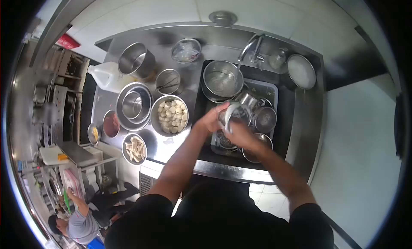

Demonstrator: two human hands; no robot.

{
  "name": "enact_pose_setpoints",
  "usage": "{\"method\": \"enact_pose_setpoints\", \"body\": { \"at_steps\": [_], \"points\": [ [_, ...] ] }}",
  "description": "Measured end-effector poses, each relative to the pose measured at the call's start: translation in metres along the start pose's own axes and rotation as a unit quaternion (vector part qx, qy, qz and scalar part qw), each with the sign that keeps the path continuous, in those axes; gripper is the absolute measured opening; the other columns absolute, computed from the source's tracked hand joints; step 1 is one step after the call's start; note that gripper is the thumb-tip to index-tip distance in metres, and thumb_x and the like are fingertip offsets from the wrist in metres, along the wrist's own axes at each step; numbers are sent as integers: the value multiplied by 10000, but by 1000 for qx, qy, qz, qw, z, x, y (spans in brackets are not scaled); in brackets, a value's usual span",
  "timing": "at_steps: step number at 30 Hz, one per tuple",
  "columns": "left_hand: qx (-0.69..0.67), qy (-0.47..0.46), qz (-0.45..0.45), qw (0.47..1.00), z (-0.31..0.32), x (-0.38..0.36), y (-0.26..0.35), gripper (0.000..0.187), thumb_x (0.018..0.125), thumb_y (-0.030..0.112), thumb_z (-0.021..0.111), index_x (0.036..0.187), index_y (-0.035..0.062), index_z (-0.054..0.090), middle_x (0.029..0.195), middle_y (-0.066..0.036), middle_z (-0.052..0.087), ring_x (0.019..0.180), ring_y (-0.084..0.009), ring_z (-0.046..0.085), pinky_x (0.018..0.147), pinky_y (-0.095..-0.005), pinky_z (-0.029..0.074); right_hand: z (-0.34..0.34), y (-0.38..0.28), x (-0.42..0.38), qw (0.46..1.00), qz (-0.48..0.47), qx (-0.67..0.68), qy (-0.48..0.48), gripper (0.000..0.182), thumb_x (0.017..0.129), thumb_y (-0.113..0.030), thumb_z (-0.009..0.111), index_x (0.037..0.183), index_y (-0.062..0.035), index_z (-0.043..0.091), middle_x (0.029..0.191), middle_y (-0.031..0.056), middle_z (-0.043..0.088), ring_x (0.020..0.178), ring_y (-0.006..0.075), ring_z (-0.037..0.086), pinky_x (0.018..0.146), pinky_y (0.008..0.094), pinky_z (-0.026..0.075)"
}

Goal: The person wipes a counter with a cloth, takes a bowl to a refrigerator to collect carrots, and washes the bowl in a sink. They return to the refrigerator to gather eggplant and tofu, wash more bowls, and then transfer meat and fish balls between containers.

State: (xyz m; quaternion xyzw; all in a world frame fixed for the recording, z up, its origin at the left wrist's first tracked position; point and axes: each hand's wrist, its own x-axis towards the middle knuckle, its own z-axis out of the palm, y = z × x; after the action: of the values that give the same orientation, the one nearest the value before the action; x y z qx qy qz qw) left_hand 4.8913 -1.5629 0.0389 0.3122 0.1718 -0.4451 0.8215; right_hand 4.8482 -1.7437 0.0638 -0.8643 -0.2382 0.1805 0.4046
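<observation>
Over the sink (197, 137), my left hand (212, 119) is wrapped round the side of a shiny, clear-looking container (240, 113). My right hand (240, 135) is at the container's near side, with a whitish rim or cloth beside it; its fingers are partly hidden. Below both hands, metal bowls and pots, one of them a round bowl (264, 120), lie in a grey tray (271, 86). Just beyond the hands a steel pot (223, 79) with water in it stands under the faucet (248, 47).
On the left counter are a bowl of pale round pieces (173, 116), a bowl of pale strips (134, 149), nested steel bowls (134, 105), a white jug (107, 76) and a tall pot (136, 61). A bowl (301, 71) stands right of the faucet. Another person (81, 223) is at lower left.
</observation>
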Motion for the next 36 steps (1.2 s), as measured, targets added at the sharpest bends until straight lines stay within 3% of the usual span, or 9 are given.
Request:
{"method": "enact_pose_setpoints", "body": {
  "at_steps": [1, 4, 8, 11, 16, 20, 27, 32, 36],
  "points": [
    [73, -26, -55, 995, -16, 8, 7, 703, 948, 659, 546, 1358, 91, 607, 1297, -123, 676, 1189, -311, 645, 1030, -539, 492, 8, 21, -6, 965, -147, -217, 10, 270, 934, -271, 678, 1017, -15, 687, 1058, 207, 702, 1023, 327, 680, 883, 436, 509],
    [96, 61, -157, 981, 6, 2, 27, 741, 928, 726, 503, 1369, 139, 607, 1320, -108, 666, 1226, -319, 621, 1042, -601, 455, -8, 47, 0, 952, -142, -253, -96, 287, 931, -270, 672, 1059, -13, 670, 1068, 228, 704, 996, 402, 678, 844, 501, 517],
    [-8, 20, -6, 1000, 8, 7, -16, 690, 930, 695, 535, 1361, 160, 601, 1321, -82, 664, 1224, -309, 615, 1043, -608, 444, -37, -1, 10, 986, 78, 139, 44, 376, 944, -318, 656, 1114, 17, 642, 1167, 254, 664, 1038, 451, 654, 869, 509, 508],
    [-26, 28, 61, 997, -20, 30, -40, 634, 939, 639, 572, 1328, 140, 614, 1289, -75, 676, 1194, -291, 635, 1023, -588, 465, 3, 7, 16, 965, 142, 175, 137, 475, 958, -341, 634, 1237, 40, 583, 1182, 271, 657, 1047, 465, 658, 883, 507, 512],
    [29, 15, -14, 999, -17, 8, -20, 640, 927, 623, 593, 1350, 143, 603, 1310, -83, 664, 1185, -292, 640, 1005, -582, 479, -34, 21, -27, 945, -88, -270, -163, 412, 835, -178, 648, 1225, -50, 676, 1347, 144, 619, 1386, 357, 473, 1141, 475, 389],
    [-15, 35, 21, 999, -1, 13, -22, 654, 925, 642, 586, 1395, 187, 573, 1369, -52, 637, 1243, -328, 606, 1012, -655, 445, -57, 18, -7, 920, -62, -383, -45, 231, 844, -136, 601, 960, -46, 779, 1267, 108, 662, 1267, 316, 559, 1042, 437, 485],
    [-9, 38, 12, 999, 28, 15, -25, 687, 950, 678, 502, 1396, 161, 575, 1386, -104, 620, 1252, -338, 602, 1042, -636, 445, -22, 26, 26, 975, 137, -115, 129, 203, 793, -106, 667, 964, -30, 746, 1049, 209, 722, 1005, 370, 696, 886, 478, 540],
    [3, 24, -41, 999, -2, 28, -17, 706, 955, 693, 472, 1404, 157, 574, 1407, -84, 612, 1274, -349, 588, 1038, -639, 431, -54, 22, 10, 994, 43, 6, -99, 243, 760, -40, 663, 997, -21, 713, 1014, 231, 722, 969, 404, 698, 844, 475, 530],
    [-40, 78, 61, 994, 9, 25, 7, 731, 960, 699, 456, 1484, 191, 481, 1486, -88, 538, 1383, -360, 482, 1067, -657, 379, -146, 15, -22, 997, 53, -64, -4, 297, 754, -19, 668, 1048, -39, 708, 1059, 206, 712, 1013, 380, 684, 883, 468, 541]
  ]
}}
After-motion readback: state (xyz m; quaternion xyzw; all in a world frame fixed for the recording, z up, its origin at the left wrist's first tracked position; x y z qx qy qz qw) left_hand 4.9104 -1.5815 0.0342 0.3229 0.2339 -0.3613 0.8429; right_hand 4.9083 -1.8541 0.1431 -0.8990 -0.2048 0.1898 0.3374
